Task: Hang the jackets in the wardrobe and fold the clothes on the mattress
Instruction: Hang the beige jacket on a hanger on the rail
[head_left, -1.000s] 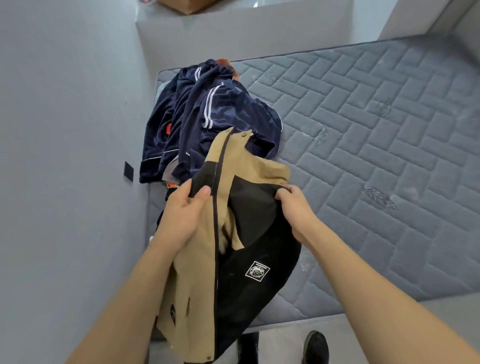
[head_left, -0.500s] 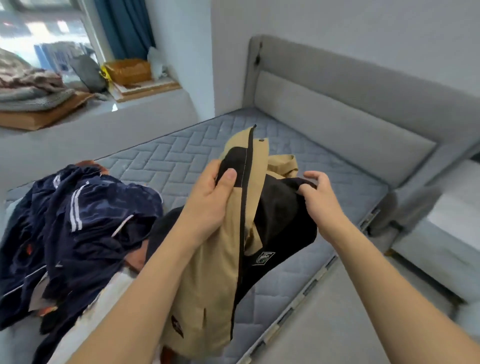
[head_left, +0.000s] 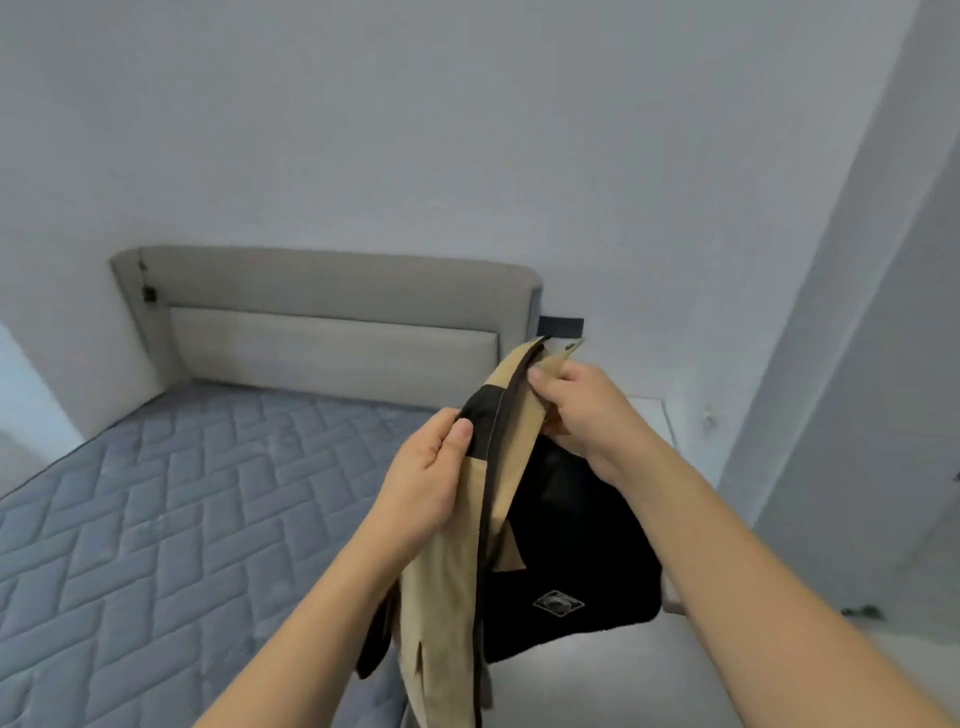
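Pale grey walls on all sides, with an upholstered headboard (head_left: 322, 301) at 11 o'clock; below it the quilted blue-grey mattress (head_left: 156, 519) fills the view from 9 to 7 o'clock; a pale floor strip shows at 5 o'clock.

Item: one jacket (head_left: 467, 582), tan shell with black panels, a dark zip line down its front edge, a small diamond patch on the black part at 5 o'clock; held up in the air at centre, clear of the mattress, its lower half hanging between my forearms.

Holders: my left hand (head_left: 421, 483) grips the front edge where black meets tan, thumb on top, fingers curled behind the cloth; my right hand (head_left: 587, 410) pinches the tan collar end near the top, just right of the zip line, at 1 o'clock from the left.

Handling, as I judge it: soft, limp cloth that drapes and folds wherever it is not held; light enough for two fingers, though the black side sags as the fuller part; the shell looks smooth, so a loose pinch could slide; not fragile, save a snap at the collar tip that could catch.

Where to take hold: collar and shoulder seams, one in each hand, so the body hangs straight and open for a hanger; hem or sleeve would let it twist.

Wardrobe: not in view.
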